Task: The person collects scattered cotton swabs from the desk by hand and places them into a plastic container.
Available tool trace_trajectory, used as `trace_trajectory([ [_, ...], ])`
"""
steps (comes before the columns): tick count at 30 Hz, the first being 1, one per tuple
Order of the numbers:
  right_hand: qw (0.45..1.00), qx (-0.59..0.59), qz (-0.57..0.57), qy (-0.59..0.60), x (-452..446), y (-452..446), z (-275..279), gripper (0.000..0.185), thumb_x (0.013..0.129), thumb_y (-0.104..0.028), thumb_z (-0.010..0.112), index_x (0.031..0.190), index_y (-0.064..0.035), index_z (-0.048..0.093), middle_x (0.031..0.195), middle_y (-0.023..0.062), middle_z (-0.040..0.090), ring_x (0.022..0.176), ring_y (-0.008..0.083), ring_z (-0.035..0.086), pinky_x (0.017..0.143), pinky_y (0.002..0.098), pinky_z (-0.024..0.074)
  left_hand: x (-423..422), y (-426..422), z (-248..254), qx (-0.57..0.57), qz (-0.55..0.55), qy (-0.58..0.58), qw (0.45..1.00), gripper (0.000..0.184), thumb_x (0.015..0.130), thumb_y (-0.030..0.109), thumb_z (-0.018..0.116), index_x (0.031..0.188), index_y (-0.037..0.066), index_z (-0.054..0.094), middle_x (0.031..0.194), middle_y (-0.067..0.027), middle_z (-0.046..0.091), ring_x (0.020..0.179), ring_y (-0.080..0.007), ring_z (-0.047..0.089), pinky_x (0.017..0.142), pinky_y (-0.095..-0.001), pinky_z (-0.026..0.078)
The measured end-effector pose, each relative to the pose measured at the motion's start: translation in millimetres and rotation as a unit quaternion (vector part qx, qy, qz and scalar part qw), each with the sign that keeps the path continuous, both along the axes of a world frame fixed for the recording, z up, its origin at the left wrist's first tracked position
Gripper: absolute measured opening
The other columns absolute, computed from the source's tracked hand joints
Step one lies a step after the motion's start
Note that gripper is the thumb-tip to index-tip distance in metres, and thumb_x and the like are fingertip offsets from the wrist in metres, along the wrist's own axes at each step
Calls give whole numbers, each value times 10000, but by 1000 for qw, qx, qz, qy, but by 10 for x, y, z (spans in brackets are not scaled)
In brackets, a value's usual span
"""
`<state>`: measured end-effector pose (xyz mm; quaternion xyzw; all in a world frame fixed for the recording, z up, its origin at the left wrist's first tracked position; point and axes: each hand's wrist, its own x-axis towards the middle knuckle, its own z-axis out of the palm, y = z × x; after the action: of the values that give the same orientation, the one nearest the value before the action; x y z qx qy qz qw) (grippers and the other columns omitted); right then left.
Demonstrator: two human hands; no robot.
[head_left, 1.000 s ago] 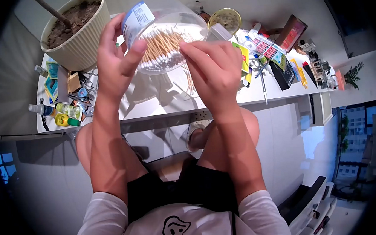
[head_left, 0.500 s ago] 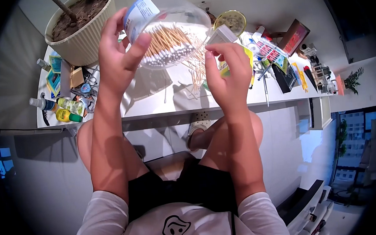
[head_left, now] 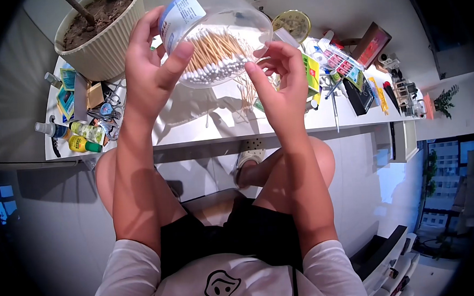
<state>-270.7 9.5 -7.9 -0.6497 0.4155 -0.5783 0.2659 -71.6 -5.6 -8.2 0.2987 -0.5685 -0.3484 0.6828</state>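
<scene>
My left hand (head_left: 153,69) grips a clear round plastic tub (head_left: 234,15) by its left side, thumb on the near rim. A blue and white label (head_left: 182,13) wraps part of its wall. The tub is tilted with its mouth towards me, and a thick bundle of cotton swabs (head_left: 215,54) lies inside, white tips forward. My right hand (head_left: 284,80) has its thumb and fingers bent around the tub's right rim. Below, loose cotton swabs (head_left: 246,93) lie in a pile on the white table (head_left: 176,132), partly hidden by tub and hand. One single swab (head_left: 207,120) lies apart.
A ribbed plant pot (head_left: 98,56) stands at the back left. Small bottles (head_left: 85,145) and scissors lie in front of it. On the right are a yellow-green box (head_left: 311,70), a gold-rimmed dial (head_left: 293,26), a black box (head_left: 359,98) and pens.
My right hand has moved up and left to the tub's rim, its fingers now at the edge. The tub has shifted slightly right in my left hand.
</scene>
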Motion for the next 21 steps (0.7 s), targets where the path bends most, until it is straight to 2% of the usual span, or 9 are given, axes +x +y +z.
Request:
trace_trajectory([
  [12, 999, 5, -49, 17, 35, -32, -14, 322, 772, -117, 711, 1032, -24, 545, 831, 55, 608, 721, 128, 579, 693, 261, 455, -1, -6, -29, 6, 6, -19, 1000, 762, 739, 371, 765, 1267, -57, 420, 1152, -133, 479, 1088, -203, 498, 932, -332, 424],
  [21, 999, -8, -33, 26, 35, -10, 7, 322, 771, -98, 689, 1043, -17, 537, 842, 62, 609, 714, 130, 573, 693, 266, 461, 6, 6, -15, 15, 10, -30, 999, 766, 741, 366, 763, 1271, -62, 412, 1148, -137, 485, 1085, -201, 499, 934, -330, 421],
])
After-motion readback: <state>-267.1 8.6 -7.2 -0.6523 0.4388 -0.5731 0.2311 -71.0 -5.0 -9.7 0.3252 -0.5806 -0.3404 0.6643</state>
